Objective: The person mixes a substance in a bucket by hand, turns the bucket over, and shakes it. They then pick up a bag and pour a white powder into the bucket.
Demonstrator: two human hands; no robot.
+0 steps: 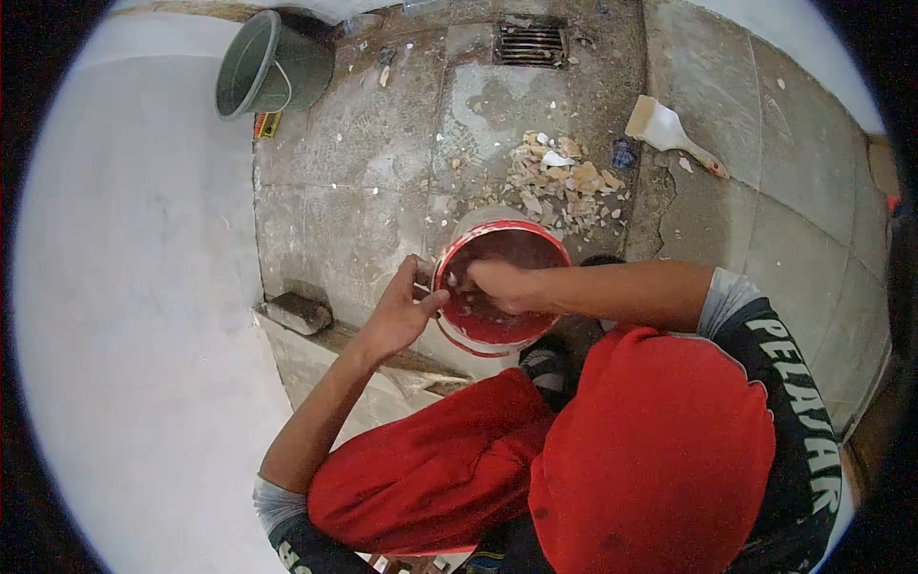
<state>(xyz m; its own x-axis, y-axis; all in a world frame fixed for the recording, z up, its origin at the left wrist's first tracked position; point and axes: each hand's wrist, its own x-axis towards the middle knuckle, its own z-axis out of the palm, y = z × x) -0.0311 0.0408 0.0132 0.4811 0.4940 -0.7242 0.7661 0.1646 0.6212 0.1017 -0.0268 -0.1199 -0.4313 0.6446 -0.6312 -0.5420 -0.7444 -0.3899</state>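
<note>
A bucket [478, 230] with a red rim and reddish inside stands tilted in front of me, with pale specks on its inner wall. My left hand [400, 311] is at the bucket's left rim, thumb and fingers bent around the edge. My right hand [505, 285] reaches down inside the bucket, its fingers curled and partly hidden. What it holds, if anything, cannot be made out. Just beyond the bucket, a heap of broken pale flakes [574, 187] lies on the floor.
A wide brush [672, 134] lies on the tiles at right, near a dark crumpled scrap [623, 153]. A grey-green pail [304, 72] lies tipped by the white wall [143, 287]. A drain grate [531, 43] is at the back. A grey block [298, 313] sits at left.
</note>
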